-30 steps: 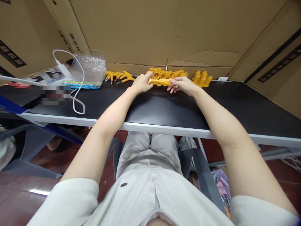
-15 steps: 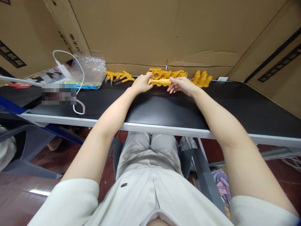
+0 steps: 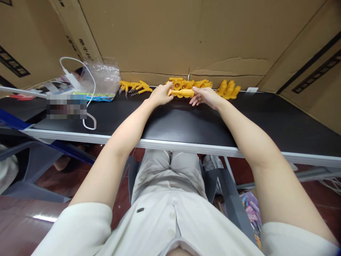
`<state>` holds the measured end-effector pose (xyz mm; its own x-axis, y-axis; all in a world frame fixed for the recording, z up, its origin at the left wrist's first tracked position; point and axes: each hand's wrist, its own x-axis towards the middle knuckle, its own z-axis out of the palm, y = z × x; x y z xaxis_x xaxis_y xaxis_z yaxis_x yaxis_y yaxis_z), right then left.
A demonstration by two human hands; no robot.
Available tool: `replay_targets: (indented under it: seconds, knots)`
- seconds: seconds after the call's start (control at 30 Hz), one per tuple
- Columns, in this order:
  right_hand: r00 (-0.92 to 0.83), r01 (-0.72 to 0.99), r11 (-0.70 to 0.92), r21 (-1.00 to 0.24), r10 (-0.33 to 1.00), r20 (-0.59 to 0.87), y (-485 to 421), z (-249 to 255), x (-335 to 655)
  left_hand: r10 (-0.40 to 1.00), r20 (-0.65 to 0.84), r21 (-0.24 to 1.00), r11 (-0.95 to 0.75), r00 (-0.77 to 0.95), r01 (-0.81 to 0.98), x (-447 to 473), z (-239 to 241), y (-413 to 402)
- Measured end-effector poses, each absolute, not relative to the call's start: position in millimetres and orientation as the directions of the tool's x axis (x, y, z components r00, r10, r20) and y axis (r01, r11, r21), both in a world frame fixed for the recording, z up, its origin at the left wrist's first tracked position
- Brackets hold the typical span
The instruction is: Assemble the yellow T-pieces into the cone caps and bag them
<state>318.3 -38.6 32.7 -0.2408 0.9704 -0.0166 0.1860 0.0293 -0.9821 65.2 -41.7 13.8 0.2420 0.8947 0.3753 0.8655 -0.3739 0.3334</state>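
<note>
Both my hands meet at the far edge of the black table [image 3: 186, 124], gripping one long yellow plastic part [image 3: 183, 93] between them. My left hand [image 3: 161, 94] pinches its left end with curled fingers. My right hand [image 3: 204, 96] holds the right end, fingers bent over it. Just behind it lies a cluster of yellow cup-like parts [image 3: 190, 84]. To the left are yellow claw-shaped pieces with small springs [image 3: 135, 86], and to the right a group of yellow rounded pieces [image 3: 228, 89].
Cardboard sheets [image 3: 186, 35] wall off the back of the table. At the left sit a clear plastic bag [image 3: 100, 75] over a coloured pack, a white charger and cable [image 3: 89, 106], and papers. Below the table edge are my lap and grey chair parts.
</note>
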Motion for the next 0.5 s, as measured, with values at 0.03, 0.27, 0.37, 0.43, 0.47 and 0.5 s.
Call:
replay_targets:
  seconds: [0.03, 0.27, 0.37, 0.43, 0.47, 0.5]
  knots:
    - [-0.237, 0.181, 0.026, -0.983, 0.971, -0.018, -39.4, 33.2, 318.0, 0.896, 0.374, 0.333, -0.369, 0.238, 0.868, 65.6, 14.2, -42.3]
    - [-0.16, 0.093, -0.054, -0.994, 0.985, -0.068, -48.1, 40.4, 308.0, 0.905, 0.36, 0.335, -0.354, 0.228, 0.874, 68.4, 15.7, -44.4]
    - [-0.166, 0.075, -0.049, -0.996, 0.984, -0.061, -49.3, 43.7, 304.4, 0.896, 0.366, 0.347, -0.381, 0.251, 0.857, 68.4, 14.9, -43.4]
    - [-0.173, 0.073, -0.02, -0.997, 0.984, -0.032, -49.7, 45.8, 303.5, 0.884, 0.382, 0.353, -0.408, 0.268, 0.842, 68.9, 14.9, -44.0]
    - [-0.167, 0.07, -0.004, -0.998, 0.986, -0.016, -49.8, 46.7, 303.5, 0.876, 0.396, 0.356, -0.424, 0.276, 0.833, 69.3, 15.3, -45.0]
    - [-0.157, 0.064, 0.009, -0.998, 0.988, -0.001, -49.6, 47.3, 303.7, 0.867, 0.411, 0.359, -0.439, 0.283, 0.824, 69.9, 15.9, -46.4]
